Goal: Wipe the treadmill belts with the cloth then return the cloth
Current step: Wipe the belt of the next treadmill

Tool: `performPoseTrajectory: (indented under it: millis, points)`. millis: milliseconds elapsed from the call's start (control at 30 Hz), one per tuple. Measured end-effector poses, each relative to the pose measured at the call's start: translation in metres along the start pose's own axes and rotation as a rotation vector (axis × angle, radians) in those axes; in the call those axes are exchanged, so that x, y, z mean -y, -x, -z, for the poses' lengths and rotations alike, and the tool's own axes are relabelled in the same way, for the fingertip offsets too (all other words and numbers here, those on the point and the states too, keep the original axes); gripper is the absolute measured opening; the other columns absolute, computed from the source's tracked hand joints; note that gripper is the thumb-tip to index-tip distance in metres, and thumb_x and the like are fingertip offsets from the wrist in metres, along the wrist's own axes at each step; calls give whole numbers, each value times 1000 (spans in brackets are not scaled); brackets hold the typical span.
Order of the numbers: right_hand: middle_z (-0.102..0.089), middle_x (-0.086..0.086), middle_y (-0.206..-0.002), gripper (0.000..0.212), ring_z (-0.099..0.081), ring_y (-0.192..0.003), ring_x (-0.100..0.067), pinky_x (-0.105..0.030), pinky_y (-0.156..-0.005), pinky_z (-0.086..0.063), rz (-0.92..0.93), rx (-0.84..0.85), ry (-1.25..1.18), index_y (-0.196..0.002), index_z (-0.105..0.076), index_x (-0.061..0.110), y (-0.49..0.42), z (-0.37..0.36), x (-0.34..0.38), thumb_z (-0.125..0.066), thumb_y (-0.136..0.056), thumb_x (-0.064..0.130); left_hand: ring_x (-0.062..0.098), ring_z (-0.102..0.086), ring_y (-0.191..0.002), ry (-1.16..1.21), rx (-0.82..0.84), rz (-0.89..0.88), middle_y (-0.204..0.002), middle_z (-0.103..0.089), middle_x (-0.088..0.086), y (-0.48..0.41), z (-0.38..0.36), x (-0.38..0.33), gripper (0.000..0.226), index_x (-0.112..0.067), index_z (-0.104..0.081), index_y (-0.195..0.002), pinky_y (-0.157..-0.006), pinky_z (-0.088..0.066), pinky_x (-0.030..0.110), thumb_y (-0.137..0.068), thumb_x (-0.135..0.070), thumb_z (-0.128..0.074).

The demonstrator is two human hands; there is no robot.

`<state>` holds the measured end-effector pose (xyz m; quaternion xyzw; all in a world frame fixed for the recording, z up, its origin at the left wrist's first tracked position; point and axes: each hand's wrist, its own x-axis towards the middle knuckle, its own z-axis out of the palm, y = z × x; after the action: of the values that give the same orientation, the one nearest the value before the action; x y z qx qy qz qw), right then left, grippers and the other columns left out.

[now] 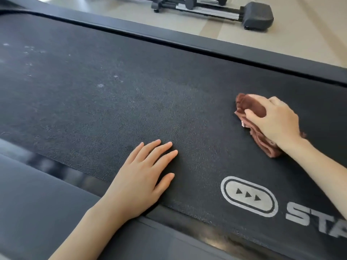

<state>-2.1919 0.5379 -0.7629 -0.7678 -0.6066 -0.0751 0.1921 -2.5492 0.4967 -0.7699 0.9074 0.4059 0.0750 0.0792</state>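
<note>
The black textured treadmill belt (116,102) fills most of the head view, with pale dusty specks toward its left end. A bunched reddish-brown cloth (249,107) lies on the belt at the right. My right hand (276,121) grips the cloth from above, fingers curled round it, pressing it onto the belt. My left hand (142,175) rests flat on the belt near its front edge, fingers straight and spread, holding nothing.
A dark side rail (187,40) borders the belt's far edge and another rail (47,199) its near edge. A white logo with arrows (247,196) is printed on the belt. Another exercise machine's base (257,15) stands on the pale floor beyond.
</note>
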Motion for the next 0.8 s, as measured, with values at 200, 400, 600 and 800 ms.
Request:
performPoseTrajectory:
  millis: [200,400,600,800]
  points:
    - [-57,-20,-114,44,-49,-110,-39,-44,-87,-42,-83,-44,30,-130,-52,30,-62,-37,51,-48,-90,47,17,-33,-136,11,-5,-4,-143,-41,-8,-2,1,-2,52,-26,-47,-134,-113,-23,43,-90,-47,-30]
    - [-58,-12,-110,46,-50,-107,-30,-37,-85,-41,256,23,-67,-132,-50,32,-57,-55,131,-47,-89,48,13,-25,-140,12,24,26,-147,-35,-12,-2,5,-3,52,-30,-43,-137,-116,-18,43,-91,-48,-28]
    - [-57,-5,-88,48,-53,-84,-21,-29,-70,-38,774,137,-260,-123,-60,31,-2,-31,120,-50,-82,53,13,-11,-144,-90,24,269,-151,-26,-13,13,14,17,57,-43,-31,-140,-117,-4,46,-87,-57,-16]
    - [-62,-12,-95,58,-57,-97,-34,-41,-81,-40,455,16,-131,-128,-56,30,-62,-43,82,-38,-82,61,8,-1,-144,-23,27,506,-154,-11,-18,47,19,34,60,-53,-11,-139,-118,-3,40,-80,-64,-7]
